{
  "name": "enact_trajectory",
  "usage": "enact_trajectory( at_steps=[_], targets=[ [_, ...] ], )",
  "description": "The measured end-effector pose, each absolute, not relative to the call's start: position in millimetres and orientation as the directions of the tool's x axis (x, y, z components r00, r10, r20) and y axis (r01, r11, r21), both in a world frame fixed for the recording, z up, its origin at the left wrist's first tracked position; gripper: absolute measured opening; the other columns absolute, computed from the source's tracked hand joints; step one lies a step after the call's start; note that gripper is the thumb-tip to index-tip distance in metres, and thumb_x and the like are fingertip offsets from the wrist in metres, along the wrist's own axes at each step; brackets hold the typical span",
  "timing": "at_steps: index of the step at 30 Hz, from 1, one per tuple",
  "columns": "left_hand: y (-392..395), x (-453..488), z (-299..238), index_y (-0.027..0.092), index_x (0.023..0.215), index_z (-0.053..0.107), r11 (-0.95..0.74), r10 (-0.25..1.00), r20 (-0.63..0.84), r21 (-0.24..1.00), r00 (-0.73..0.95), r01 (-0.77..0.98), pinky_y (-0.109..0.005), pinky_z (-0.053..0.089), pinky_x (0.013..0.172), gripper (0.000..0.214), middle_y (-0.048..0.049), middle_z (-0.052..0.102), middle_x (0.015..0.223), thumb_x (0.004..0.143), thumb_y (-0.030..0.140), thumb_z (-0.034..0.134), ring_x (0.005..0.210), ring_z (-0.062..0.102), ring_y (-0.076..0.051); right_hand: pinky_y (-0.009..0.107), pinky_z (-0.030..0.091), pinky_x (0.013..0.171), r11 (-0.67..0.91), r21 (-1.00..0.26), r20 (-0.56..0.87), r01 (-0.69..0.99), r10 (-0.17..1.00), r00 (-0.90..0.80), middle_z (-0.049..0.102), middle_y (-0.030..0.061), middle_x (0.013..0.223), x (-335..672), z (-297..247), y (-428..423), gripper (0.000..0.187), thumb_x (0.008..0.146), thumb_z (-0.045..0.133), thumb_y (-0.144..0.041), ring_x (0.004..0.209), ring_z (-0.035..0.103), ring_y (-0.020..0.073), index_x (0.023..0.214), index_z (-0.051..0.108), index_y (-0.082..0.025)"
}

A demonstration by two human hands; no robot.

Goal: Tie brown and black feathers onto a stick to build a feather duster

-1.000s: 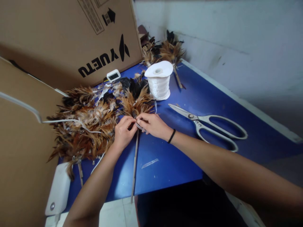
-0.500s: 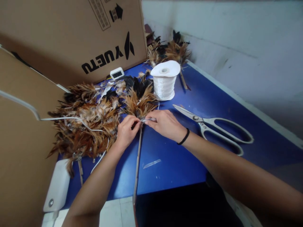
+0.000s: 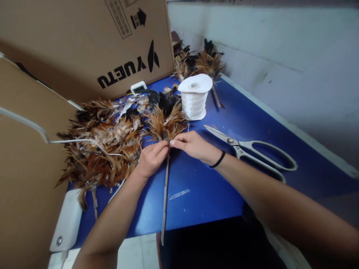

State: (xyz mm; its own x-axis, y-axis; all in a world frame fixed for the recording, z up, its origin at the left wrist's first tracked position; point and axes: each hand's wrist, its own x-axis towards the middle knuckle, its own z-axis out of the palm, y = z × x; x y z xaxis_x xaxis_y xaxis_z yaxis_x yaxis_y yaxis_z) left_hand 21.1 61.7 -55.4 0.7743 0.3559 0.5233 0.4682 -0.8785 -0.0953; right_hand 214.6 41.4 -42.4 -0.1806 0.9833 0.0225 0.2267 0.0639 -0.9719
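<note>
In the head view, a feather duster (image 3: 166, 123) lies on the blue table, its brown and black plumes pointing away from me. Its thin wooden stick (image 3: 165, 198) runs toward me past the table's near edge. My left hand (image 3: 153, 157) pinches at the base of the plumes, fingers closed. Against it, my right hand (image 3: 195, 147) is closed in a pinch at the same spot. White string showed between the fingertips a moment ago; now the fingers mostly hide it. Behind the right hand stands a spool of white string (image 3: 194, 102), with a short strand below it.
Large scissors (image 3: 238, 144) lie right of my hands. At left is a heap of loose feathers (image 3: 109, 142) crossed by a white cable (image 3: 84, 140). A cardboard box (image 3: 84, 45), a small white digital display (image 3: 138, 87) and more feather dusters (image 3: 209, 63) are behind.
My hands have come together at the base of the plumes, and the string between them is no longer plainly visible. The stick's near end has swung slightly right.
</note>
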Motion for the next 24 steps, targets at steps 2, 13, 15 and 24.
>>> enact_trajectory(
  at_steps=[2,13,15,24],
  targets=[
    [63.9,18.6,-57.3,0.016,0.094,0.059,-0.899,0.338,0.505,-0.074,0.794,0.431,-0.027,0.051,0.074,0.013,-0.0095,0.067,0.1,0.087,0.016,0.047,0.086,0.065,-0.016,0.023,0.027,0.049,-0.054,-0.991,-0.075,0.122,0.982,-0.172,0.048,-0.0037,0.053,214.0,-38.5,40.2,0.023,0.076,0.057,-0.031,0.051,0.037,0.0072,0.063,0.063,-0.014],
    [72.3,27.0,-46.2,0.018,0.086,0.059,-0.819,0.559,0.398,0.403,0.727,0.409,-0.023,0.049,0.073,0.01,-0.0059,0.067,0.092,0.086,0.021,0.05,0.081,0.063,-0.012,0.022,0.009,0.038,-0.341,-0.938,-0.33,-0.059,0.933,-0.147,0.036,-0.0081,0.041,213.4,-31.2,38.5,0.011,0.073,0.059,-0.021,0.036,0.02,0.0034,0.069,0.064,-0.012],
    [72.7,30.1,-44.0,0.018,0.085,0.058,-0.707,0.687,0.347,0.52,0.639,0.479,-0.021,0.047,0.064,0.01,-0.0018,0.065,0.077,0.086,0.026,0.052,0.067,0.06,-0.01,0.022,0.01,0.037,-0.338,-0.939,-0.326,-0.07,0.935,-0.137,0.035,-0.0084,0.041,213.9,-31.5,39.2,0.011,0.074,0.059,-0.02,0.036,0.02,0.0035,0.069,0.064,-0.012],
    [70.8,37.7,-45.8,0.019,0.079,0.054,-0.435,0.867,0.184,0.732,0.462,0.525,-0.019,0.041,0.053,0.01,0.0049,0.054,0.057,0.083,0.028,0.054,0.05,0.052,-0.008,0.022,0.015,0.038,-0.278,-0.96,-0.278,0.009,0.955,-0.102,0.04,-0.0076,0.044,219.4,-27.4,40.1,0.011,0.072,0.058,-0.021,0.038,0.024,0.0039,0.065,0.062,-0.013]
  ],
)
